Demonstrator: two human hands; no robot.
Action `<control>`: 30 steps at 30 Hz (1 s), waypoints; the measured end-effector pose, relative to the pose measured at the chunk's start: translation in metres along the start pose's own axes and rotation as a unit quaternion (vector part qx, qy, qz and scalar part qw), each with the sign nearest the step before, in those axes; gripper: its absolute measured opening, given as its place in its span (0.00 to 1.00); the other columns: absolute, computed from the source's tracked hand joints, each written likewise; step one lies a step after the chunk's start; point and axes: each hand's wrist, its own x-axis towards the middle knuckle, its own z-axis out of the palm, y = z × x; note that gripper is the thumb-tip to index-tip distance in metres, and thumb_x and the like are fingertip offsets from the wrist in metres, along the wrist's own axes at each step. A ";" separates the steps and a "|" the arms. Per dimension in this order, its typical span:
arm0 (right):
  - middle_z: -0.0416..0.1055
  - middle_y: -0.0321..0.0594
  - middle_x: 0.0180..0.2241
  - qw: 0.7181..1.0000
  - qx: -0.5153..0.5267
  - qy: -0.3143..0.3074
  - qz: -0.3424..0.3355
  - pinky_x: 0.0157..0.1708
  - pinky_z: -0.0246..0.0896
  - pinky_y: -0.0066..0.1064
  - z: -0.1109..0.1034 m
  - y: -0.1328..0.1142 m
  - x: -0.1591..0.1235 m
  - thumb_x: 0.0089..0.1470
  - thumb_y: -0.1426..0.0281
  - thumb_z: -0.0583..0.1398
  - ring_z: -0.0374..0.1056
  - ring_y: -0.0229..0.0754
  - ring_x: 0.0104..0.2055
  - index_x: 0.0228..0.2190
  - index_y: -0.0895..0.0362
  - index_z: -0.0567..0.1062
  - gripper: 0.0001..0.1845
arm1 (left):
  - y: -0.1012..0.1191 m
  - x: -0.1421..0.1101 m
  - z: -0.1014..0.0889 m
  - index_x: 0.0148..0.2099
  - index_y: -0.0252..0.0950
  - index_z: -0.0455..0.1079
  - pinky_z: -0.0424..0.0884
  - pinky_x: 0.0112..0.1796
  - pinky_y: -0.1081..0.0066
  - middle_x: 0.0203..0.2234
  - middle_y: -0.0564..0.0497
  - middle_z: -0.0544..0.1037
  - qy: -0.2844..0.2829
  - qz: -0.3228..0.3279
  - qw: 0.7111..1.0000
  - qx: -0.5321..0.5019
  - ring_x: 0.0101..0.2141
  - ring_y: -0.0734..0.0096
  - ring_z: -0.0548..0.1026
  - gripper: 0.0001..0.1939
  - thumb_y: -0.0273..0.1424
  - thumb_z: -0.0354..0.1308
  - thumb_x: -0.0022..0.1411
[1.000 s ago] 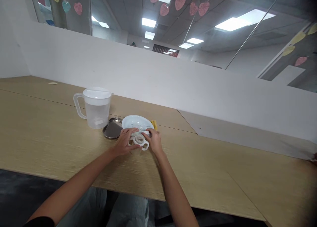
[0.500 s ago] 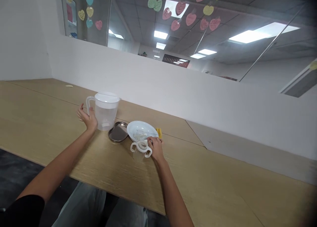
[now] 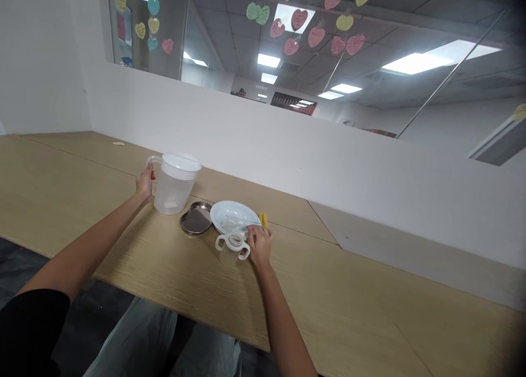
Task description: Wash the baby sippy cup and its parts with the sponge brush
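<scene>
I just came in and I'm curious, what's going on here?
A person is working at a wooden table with bare hands. Their left hand is at the handle of a clear plastic jug with a white lid. Their right hand is beside a clear two-handled cup, at the edge of a white plate. A metal tray lies between the jug and plate.

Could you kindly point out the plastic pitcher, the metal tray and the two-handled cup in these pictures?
The plastic pitcher (image 3: 170, 193), head view, on its clear body.
The metal tray (image 3: 194, 222), head view, on its dark inner surface.
The two-handled cup (image 3: 228, 255), head view, on its clear body.
</scene>
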 end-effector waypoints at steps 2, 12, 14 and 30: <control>0.77 0.43 0.35 0.999 0.008 0.042 0.028 0.47 0.50 0.39 -0.002 0.001 0.000 0.65 0.58 0.43 0.67 0.47 0.41 0.33 0.57 0.76 0.27 | 0.013 0.003 0.002 0.26 0.38 0.59 0.60 0.29 0.69 0.20 0.54 0.63 0.019 0.020 1.000 0.008 0.27 0.69 0.64 0.27 0.58 0.54 0.55; 0.77 0.48 0.34 0.924 0.079 0.186 0.324 0.35 0.58 0.31 0.007 0.043 -0.001 0.60 0.58 0.42 0.70 0.45 0.36 0.33 0.59 0.75 0.26 | 0.083 -0.020 0.052 0.24 0.38 0.60 0.60 0.31 0.70 0.19 0.55 0.61 -0.104 0.109 0.984 0.089 0.26 0.70 0.62 0.23 0.51 0.56 0.56; 0.77 0.49 0.35 0.917 0.065 0.162 0.358 0.33 0.57 0.31 0.011 0.054 -0.003 0.58 0.59 0.45 0.70 0.46 0.36 0.34 0.59 0.74 0.24 | 0.093 -0.033 0.065 0.25 0.38 0.61 0.60 0.31 0.70 0.19 0.55 0.62 -0.136 0.123 0.975 0.123 0.28 0.69 0.63 0.22 0.51 0.56 0.56; 0.77 0.46 0.32 0.932 0.021 0.044 0.359 0.32 0.56 0.33 0.022 0.061 -0.011 0.49 0.64 0.52 0.70 0.47 0.33 0.33 0.57 0.76 0.16 | 0.116 -0.085 0.096 0.30 0.37 0.67 0.54 0.49 0.58 0.30 0.48 0.75 -0.253 0.283 0.874 0.302 0.44 0.54 0.68 0.21 0.50 0.56 0.58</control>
